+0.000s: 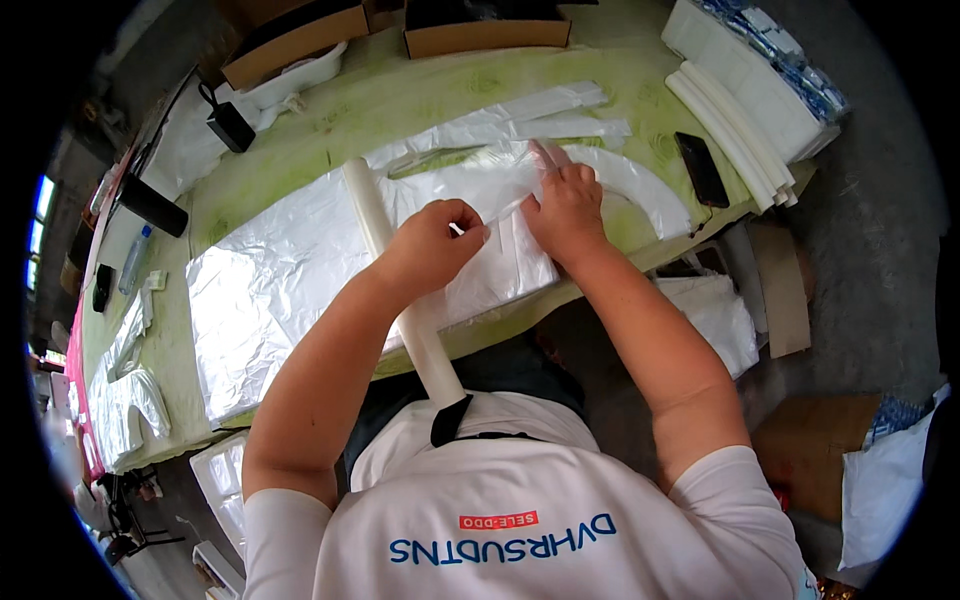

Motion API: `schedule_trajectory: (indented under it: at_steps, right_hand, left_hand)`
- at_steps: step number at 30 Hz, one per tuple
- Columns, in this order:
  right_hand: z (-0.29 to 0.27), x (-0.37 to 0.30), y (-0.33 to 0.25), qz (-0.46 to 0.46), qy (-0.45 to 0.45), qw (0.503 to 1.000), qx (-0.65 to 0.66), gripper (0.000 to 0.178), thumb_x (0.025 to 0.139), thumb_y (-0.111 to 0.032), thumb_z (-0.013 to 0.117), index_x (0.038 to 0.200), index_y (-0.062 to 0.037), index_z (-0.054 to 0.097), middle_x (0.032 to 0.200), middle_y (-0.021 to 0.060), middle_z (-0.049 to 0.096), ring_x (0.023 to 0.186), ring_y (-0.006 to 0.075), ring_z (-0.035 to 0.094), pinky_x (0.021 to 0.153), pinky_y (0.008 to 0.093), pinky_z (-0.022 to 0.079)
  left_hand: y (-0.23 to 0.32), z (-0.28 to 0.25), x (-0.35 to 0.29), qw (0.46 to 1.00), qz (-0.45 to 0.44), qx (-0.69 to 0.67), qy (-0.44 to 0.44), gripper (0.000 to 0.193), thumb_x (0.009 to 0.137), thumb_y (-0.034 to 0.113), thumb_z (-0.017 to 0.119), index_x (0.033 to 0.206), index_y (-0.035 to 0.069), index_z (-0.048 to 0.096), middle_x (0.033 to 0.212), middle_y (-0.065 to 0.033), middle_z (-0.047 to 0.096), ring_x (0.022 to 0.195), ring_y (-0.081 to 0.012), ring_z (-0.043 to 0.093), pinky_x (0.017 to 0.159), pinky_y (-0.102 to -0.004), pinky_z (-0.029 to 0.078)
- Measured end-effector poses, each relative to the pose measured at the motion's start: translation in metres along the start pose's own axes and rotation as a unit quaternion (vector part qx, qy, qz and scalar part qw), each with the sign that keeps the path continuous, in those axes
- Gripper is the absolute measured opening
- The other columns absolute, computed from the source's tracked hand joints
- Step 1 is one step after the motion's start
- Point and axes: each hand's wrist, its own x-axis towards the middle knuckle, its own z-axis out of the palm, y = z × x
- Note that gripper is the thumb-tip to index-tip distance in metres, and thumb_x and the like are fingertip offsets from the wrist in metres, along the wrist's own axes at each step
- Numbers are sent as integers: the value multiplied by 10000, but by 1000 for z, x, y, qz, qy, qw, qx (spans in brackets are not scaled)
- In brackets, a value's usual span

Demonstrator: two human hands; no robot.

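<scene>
Thin white plastic film [275,275], shiny and creased, lies flat in layers across the table, with curved strap-like strips [640,185] at its right end. My left hand [435,250] is closed, thumb and forefinger pinched on the film near its middle. To the right, my right hand [570,205] bends its fingers over the film and grips a fold of it; the fingertips are partly hidden. Between the hands the film is raised in a crease. A long off-white roll [428,355] lies across the film under my left forearm, its near end against my waist.
A green patterned cloth [350,120] covers the table. Right of the film lie a phone [702,170], white rolls [730,135] and a white foam box [745,75]. A black portable device [230,125] and black cylinder [152,205] stand left; cardboard boxes [487,38] line the far edge.
</scene>
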Motion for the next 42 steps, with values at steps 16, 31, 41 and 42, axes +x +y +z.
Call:
schedule_trajectory:
  at_steps: [16, 31, 41, 42]
  right_hand:
    - [24, 5, 23, -86, 113, 977, 160, 525, 802, -42, 652, 1321, -60, 578, 1254, 168, 622, 1160, 371, 550, 1025, 472, 435]
    - [32, 9, 24, -58, 86, 985, 140, 363, 800, -75, 688, 1161, -78, 664, 1148, 131, 678, 1111, 343, 590, 1006, 443, 454]
    - [-8, -16, -29, -230, 83, 948, 202, 374, 730, -27, 696, 1099, -73, 645, 1153, 137, 645, 1116, 382, 583, 1005, 483, 449]
    - [-13, -29, -50, -255, 46, 930, 261, 374, 752, -53, 706, 1122, -79, 654, 1193, 147, 637, 1180, 387, 562, 1048, 487, 431]
  left_hand:
    - [-31, -78, 0, 887, -8, -415, 204, 451, 903, 208, 744, 1302, 94, 569, 987, 1, 615, 857, -127, 611, 747, -327, 548]
    - [-165, -124, -96, 876, 61, 185, 442, 364, 800, -36, 664, 1148, 58, 612, 1188, -146, 609, 1165, -345, 560, 1037, -429, 440]
    - [-129, -23, -98, 932, 38, 321, 167, 644, 954, 296, 501, 1521, 20, 374, 1609, -180, 331, 1504, -439, 233, 1234, -562, 169]
    - [-129, -22, -99, 929, 34, 333, 160, 648, 954, 298, 490, 1526, 18, 367, 1614, -177, 324, 1507, -438, 226, 1236, -562, 165]
